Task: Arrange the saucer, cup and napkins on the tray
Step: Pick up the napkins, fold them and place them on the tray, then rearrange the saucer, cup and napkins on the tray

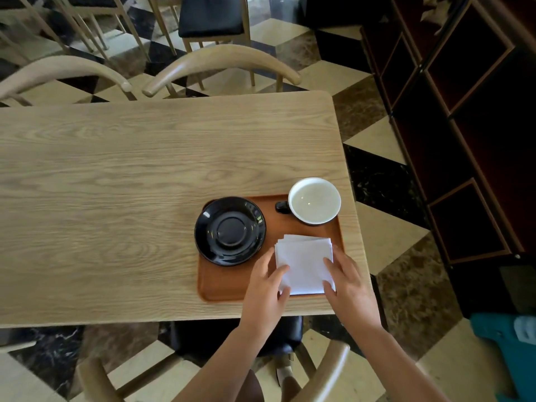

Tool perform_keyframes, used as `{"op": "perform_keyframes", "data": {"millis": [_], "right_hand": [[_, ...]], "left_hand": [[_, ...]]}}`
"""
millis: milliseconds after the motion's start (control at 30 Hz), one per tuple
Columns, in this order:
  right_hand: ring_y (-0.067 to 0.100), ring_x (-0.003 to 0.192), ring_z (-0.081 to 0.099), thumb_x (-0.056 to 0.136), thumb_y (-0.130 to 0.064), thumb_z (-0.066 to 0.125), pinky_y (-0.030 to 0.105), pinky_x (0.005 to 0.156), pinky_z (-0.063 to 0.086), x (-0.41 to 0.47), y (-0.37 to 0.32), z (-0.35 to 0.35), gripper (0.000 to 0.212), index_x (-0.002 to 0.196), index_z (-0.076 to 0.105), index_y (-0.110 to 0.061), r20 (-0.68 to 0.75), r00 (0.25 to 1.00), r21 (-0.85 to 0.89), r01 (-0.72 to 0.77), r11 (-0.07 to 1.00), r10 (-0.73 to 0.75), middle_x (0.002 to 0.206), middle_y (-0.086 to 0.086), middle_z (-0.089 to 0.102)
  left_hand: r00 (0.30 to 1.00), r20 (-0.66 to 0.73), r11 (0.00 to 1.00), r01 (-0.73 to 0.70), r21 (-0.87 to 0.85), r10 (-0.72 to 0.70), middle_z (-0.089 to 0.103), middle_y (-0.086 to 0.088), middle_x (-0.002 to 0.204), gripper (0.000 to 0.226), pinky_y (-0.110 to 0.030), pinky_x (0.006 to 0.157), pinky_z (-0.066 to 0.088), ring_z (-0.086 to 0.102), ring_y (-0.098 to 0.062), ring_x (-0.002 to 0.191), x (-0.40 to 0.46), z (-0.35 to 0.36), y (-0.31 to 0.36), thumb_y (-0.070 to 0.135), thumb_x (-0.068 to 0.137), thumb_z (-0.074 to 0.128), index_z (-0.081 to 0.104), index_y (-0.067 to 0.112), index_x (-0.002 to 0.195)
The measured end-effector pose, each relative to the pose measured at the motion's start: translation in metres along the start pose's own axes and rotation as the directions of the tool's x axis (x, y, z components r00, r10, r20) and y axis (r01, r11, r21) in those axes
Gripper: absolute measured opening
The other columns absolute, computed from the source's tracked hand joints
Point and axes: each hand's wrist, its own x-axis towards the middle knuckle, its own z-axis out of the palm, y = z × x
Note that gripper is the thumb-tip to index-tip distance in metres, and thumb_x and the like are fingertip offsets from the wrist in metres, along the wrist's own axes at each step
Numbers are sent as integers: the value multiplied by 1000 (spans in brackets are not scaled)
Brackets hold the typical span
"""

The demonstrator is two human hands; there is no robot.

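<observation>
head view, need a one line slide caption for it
Both hands, left and right, square a napkin stack on a tray beside a black saucer and cup.

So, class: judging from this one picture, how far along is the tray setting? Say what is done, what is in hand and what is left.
Done: the saucer and cup are on the tray, apart, the cup at the far right corner. In hand: the left hand and right hand press the sides of the napkins on the tray's near right. Left: squaring the fanned stack, perhaps setting the cup on the saucer.
</observation>
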Motion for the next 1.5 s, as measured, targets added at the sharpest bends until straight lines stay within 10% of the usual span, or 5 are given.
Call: {"op": "perform_keyframes", "data": {"millis": [333,500,900,1133,1500], "right_hand": [[30,124,50,83,-33,43,47,95,49,-2,2,1,46,118,61,-8,163,979,-248,159,956,-120,132,17,55],[34,115,58,62,-19,83,48,90,49,-3,-16,-3,53,110,66,-7,156,986,-282,99,954,-56,123,20,61],[35,114,58,59,-9,81,57,93,44,27,-84,5,49,106,67,-7,15,987,-279,157,947,-160,122,20,62],[21,144,-3,95,-22,37,42,117,5,43,-122,29,58,147,12,-21,329,909,-312,360,879,-256,158,6,3],[20,144,-4,95,-22,36,40,117,0,42,-126,31,58,147,10,-19,376,897,-324,362,874,-232,158,5,7]], "left_hand": [[961,258,939,-175,296,98,21,-12,155,52,-41,107,36,18,-25,142,-14,-3,-7,30,94,40,27,14,142],[928,370,910,-188,370,41,-7,-5,158,57,-42,114,16,-6,-20,144,-14,-15,0,35,98,29,5,19,147],[982,155,903,29,430,-105,7,-8,157,55,-49,115,17,5,-22,144,-20,-83,-50,40,96,27,15,22,146],[947,255,851,35,524,-196,-6,-6,158,58,-47,117,8,-8,-20,144,-23,-98,-73,40,98,29,1,27,147],[937,291,848,11,531,-195,-6,-7,158,58,-47,117,10,-8,-20,143,-24,-99,-76,40,98,30,2,26,147]]}}
